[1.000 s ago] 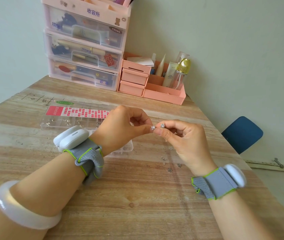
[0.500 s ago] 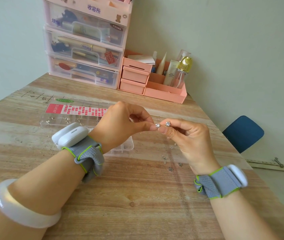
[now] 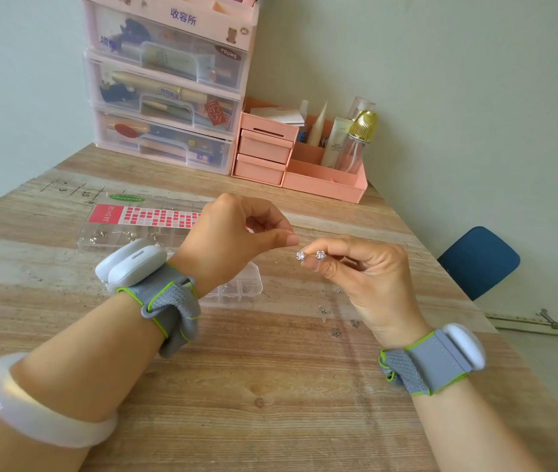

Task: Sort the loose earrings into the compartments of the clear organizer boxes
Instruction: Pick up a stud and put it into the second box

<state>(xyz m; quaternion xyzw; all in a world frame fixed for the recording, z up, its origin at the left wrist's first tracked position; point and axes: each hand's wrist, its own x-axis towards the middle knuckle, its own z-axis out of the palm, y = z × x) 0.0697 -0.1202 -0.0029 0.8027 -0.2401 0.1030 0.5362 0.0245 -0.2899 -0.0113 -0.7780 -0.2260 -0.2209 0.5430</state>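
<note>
Earrings (image 3: 310,255) now both sit in the right hand (image 3: 367,281) grip; left hand (image 3: 236,238) pinches nothing, moved apart. Organizer box (image 3: 107,229) label reads "JIASHIGE".

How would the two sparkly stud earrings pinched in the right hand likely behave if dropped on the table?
The stud earrings look tiny, so probably very light and prone to bounce. Their rounded stone heads suggest they might roll. The right hand pinches them by the fingertips, so they could slip easily.

Wooden table (image 3: 270,386) matt, grainy; organizer box (image 3: 236,291) clear glossy plastic.
</note>
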